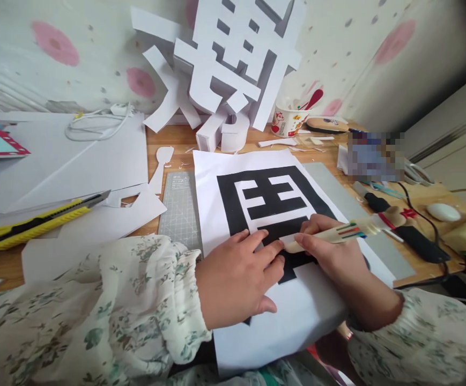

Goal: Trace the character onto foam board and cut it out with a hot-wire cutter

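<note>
Plainly, one left hand (238, 279) spread on one sheet (275, 210), one right hand (333, 252) pinching one pen (347, 230)

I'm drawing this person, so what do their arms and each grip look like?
The left sleeve and right sleeve are loose and creamy white, printed with grey-green leaves and sprigs. The left one puffs out, then gathers at the wrist into a little frilly edge. The left grip and right grip are bare hands: no gloves, and no rings that I can see.
</note>
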The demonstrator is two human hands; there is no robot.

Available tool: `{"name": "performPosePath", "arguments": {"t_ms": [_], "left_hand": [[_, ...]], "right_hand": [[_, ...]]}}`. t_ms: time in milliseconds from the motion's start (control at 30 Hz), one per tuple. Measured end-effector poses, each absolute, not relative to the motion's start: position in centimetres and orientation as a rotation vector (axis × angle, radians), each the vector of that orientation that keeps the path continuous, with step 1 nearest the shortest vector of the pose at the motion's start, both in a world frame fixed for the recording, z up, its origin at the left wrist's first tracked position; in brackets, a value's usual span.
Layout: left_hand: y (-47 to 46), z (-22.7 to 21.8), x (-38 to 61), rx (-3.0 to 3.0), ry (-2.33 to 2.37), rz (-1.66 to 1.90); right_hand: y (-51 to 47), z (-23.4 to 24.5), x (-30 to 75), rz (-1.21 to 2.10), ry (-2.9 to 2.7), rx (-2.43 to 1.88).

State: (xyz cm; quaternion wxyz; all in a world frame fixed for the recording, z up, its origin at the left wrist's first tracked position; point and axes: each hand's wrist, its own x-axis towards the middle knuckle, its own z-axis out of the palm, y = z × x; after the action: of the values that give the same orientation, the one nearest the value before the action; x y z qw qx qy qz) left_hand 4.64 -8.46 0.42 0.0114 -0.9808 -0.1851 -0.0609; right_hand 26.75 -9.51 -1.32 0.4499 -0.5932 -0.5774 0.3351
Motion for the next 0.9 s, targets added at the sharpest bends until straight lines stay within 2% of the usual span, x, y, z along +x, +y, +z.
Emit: {"name": "performPosePath", "arguments": {"t_ms": [467,733,900], "left_hand": [[-8.2,-0.2,4.5,-3.086,-0.584,-0.332],[-8.1,-0.1,4.6,-3.079,-0.570,-0.270],[-8.3,-0.7,4.4,-3.025,-0.565,-0.440]], "right_hand": [[-9.5,-0.5,26.2,0.797,-1.443,-1.481],[-9.4,-1.3,26.7,0.842,-1.335,-1.443],[-9.2,-1.0,26.2,0.883,-1.329,-1.412]]}}
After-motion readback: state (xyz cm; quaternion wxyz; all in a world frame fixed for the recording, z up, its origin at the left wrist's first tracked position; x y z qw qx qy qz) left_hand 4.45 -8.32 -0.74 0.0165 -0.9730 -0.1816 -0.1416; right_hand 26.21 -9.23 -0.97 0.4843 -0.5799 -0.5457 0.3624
